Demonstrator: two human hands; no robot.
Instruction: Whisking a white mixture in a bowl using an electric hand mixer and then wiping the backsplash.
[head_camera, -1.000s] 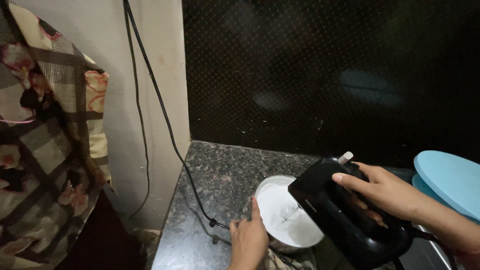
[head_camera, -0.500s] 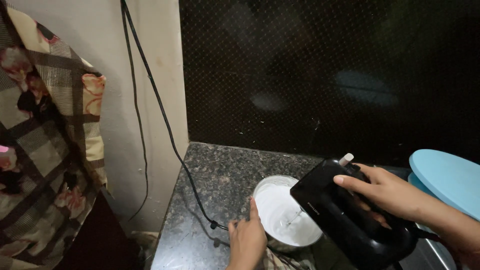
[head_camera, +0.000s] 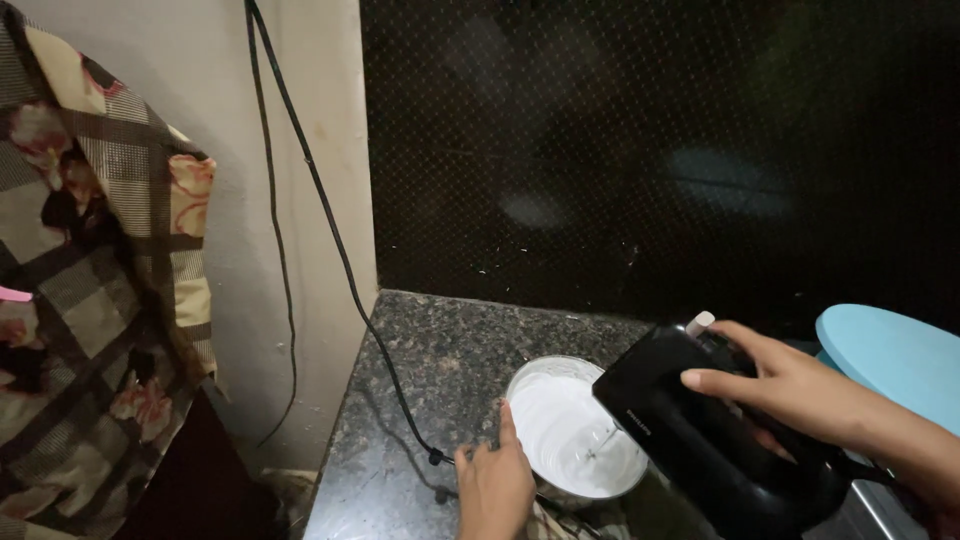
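A metal bowl (head_camera: 530, 378) of white cream stands on the dark speckled granite counter (head_camera: 440, 350). My left hand (head_camera: 495, 485) rests against the bowl's near left rim, steadying it. My right hand (head_camera: 790, 385) grips the handle of a black electric hand mixer (head_camera: 700, 440), held tilted over the bowl. Its beater (head_camera: 598, 450) dips into the white cream (head_camera: 570, 430).
The black power cord (head_camera: 330, 230) runs from high on the cream wall down across the counter to the mixer. A light blue round lid (head_camera: 890, 355) sits at the right. A patterned cloth (head_camera: 90, 330) hangs at the left. Dark glossy backsplash (head_camera: 650, 150) behind.
The mixer has shifted slightly lower and to the right over the bowl. My left hand stays at the bowl's rim.
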